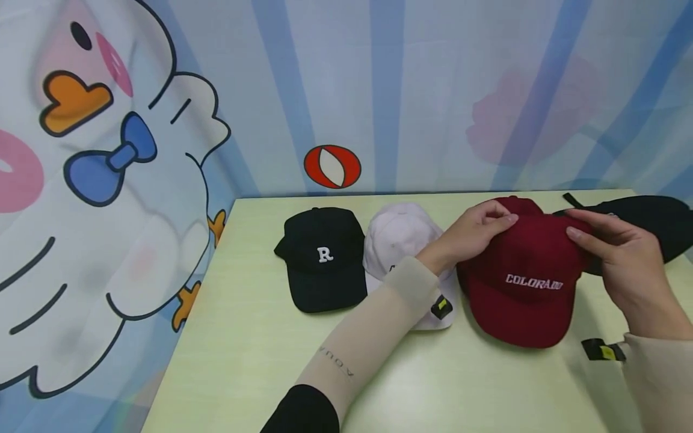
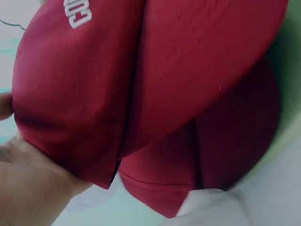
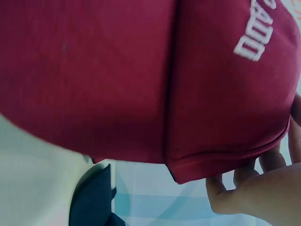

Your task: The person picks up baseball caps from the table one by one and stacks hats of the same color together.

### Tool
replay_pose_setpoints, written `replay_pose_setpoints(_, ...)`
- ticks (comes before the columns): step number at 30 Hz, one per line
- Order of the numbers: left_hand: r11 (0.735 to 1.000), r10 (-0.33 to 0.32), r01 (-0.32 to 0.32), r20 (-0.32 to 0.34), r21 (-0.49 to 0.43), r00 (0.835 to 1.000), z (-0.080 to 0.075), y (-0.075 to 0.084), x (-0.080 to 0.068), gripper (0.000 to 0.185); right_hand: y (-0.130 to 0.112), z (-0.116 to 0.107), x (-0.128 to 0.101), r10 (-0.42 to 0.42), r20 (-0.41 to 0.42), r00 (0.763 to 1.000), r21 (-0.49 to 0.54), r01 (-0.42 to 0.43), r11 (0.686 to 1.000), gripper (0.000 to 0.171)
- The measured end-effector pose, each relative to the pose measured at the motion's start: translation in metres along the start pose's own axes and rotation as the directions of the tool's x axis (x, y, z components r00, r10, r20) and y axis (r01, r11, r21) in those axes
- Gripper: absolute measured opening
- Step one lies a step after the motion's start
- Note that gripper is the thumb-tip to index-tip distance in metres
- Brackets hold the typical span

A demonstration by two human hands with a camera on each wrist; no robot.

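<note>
Both hands hold a dark red baseball cap [image 1: 527, 252] with white COLORADO lettering, its brim toward the camera. My left hand [image 1: 473, 231] grips the cap's upper left side, thumb on the front. On the upper right, my right hand [image 1: 630, 258] pinches it between thumb and fingers. A second red cap [image 1: 517, 205] shows behind it; in the left wrist view this other red cap [image 2: 157, 169] appears below the held one's brim. Close by my left forearm lies a white cap [image 1: 403, 231], partly covered by that arm.
A black cap [image 1: 325, 264] with a white R rests left of the white one. Behind my right hand is another black cap [image 1: 655, 219], partly hidden. The pale table [image 1: 243, 361] ends at a printed cloth backdrop [image 1: 346, 90].
</note>
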State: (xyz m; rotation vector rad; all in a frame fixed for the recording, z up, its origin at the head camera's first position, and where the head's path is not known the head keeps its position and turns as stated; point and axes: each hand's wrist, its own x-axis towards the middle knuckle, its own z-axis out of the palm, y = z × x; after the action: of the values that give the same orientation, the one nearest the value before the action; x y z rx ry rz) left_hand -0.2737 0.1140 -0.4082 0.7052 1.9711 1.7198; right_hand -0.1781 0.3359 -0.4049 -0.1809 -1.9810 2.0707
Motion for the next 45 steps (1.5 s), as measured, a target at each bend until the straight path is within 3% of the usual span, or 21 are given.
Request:
replay_pose_setpoints(6, 0.995, -0.048, 0.059, -0.128, 0.083, 0.991, 0.004, -0.016, 0.014, 0.018, 0.011, 0.002, 0.013, 0.108, -0.037, 0.993, -0.066, -0.110, 0.992, 0.050)
replay_pose_setpoints(10, 0.983, -0.053, 0.086, -0.200, 0.163, 0.978, 0.007, -0.024, 0.016, 0.019, 0.017, 0.004, 0.018, 0.186, -0.057, 0.981, -0.002, -0.187, 0.982, 0.052)
replay_pose_setpoints(17, 0.909, 0.013, 0.135, -0.351, 0.394, 0.936, 0.029, -0.030, -0.005, 0.049, 0.028, 0.017, 0.029, 0.210, -0.188, 0.959, 0.005, -0.213, 0.977, 0.043)
replay_pose_setpoints(19, 0.886, 0.005, 0.158, -0.349, 0.436, 0.937, 0.040, -0.029, -0.014, 0.062, 0.032, 0.019, 0.031, 0.205, -0.220, 0.954, 0.018, -0.206, 0.978, 0.041)
replay_pose_setpoints(23, 0.833, -0.048, 0.178, -0.252, 0.524, 0.967, 0.055, -0.029, -0.026, 0.078, 0.040, 0.024, 0.034, 0.194, -0.255, 0.947, 0.065, -0.184, 0.981, 0.046)
replay_pose_setpoints(26, 0.814, -0.085, 0.185, -0.203, 0.550, 0.975, 0.061, -0.032, -0.029, 0.082, 0.044, 0.025, 0.033, 0.197, -0.246, 0.949, 0.067, -0.187, 0.980, 0.052)
replay_pose_setpoints(29, 0.825, -0.111, 0.204, -0.202, 0.527, 0.973, 0.063, -0.035, -0.027, 0.082, 0.045, 0.025, 0.027, 0.229, -0.231, 0.946, 0.013, -0.232, 0.973, 0.055)
replay_pose_setpoints(32, 0.837, -0.138, 0.228, -0.211, 0.498, 0.968, 0.063, -0.039, -0.025, 0.083, 0.046, 0.024, 0.018, 0.251, -0.199, 0.947, -0.154, -0.284, 0.947, 0.058)
replay_pose_setpoints(37, 0.836, -0.168, 0.270, -0.244, 0.478, 0.955, 0.063, -0.045, -0.021, 0.084, 0.054, 0.026, 0.006, 0.254, -0.039, 0.966, -0.391, -0.249, 0.886, 0.071)
replay_pose_setpoints(40, 0.846, -0.172, 0.273, -0.250, 0.457, 0.953, 0.063, -0.047, -0.019, 0.085, 0.060, 0.027, 0.005, 0.256, 0.036, 0.966, -0.377, -0.224, 0.899, 0.076)
replay_pose_setpoints(45, 0.872, -0.176, 0.266, -0.245, 0.411, 0.954, 0.062, -0.049, -0.017, 0.084, 0.064, 0.027, 0.007, 0.262, 0.076, 0.962, -0.346, -0.221, 0.912, 0.076)
